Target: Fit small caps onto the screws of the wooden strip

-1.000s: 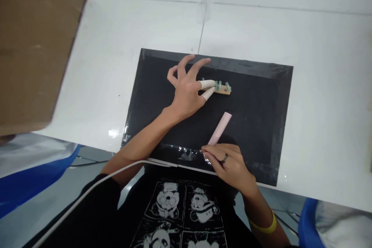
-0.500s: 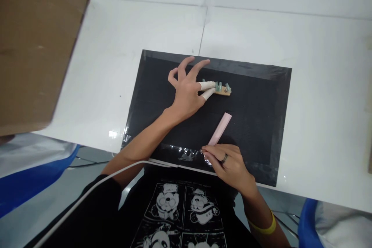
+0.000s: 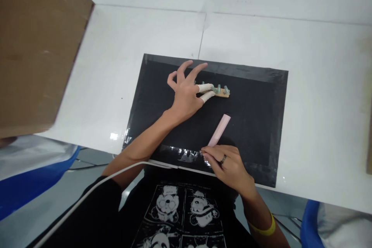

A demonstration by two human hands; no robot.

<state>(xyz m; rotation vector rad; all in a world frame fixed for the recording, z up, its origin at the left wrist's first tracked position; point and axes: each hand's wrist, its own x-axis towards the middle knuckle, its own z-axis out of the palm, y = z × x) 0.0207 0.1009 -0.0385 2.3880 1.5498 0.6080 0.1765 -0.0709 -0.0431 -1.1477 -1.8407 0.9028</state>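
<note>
A black mat lies on the white table. My left hand rests on the mat with thumb and forefinger, both in white finger covers, pinching the left end of a small tan strip with pale green parts; the other fingers are spread upward. My right hand is at the mat's near edge, fingers closed on the lower end of a flat pink strip that slants up to the right.
A brown cardboard box fills the upper left over the table edge. Blue chairs show below the table at left and lower right. A white cable crosses my black shirt.
Hands and objects keep their places; only the view has shifted slightly, so everything sits a little lower in the picture.
</note>
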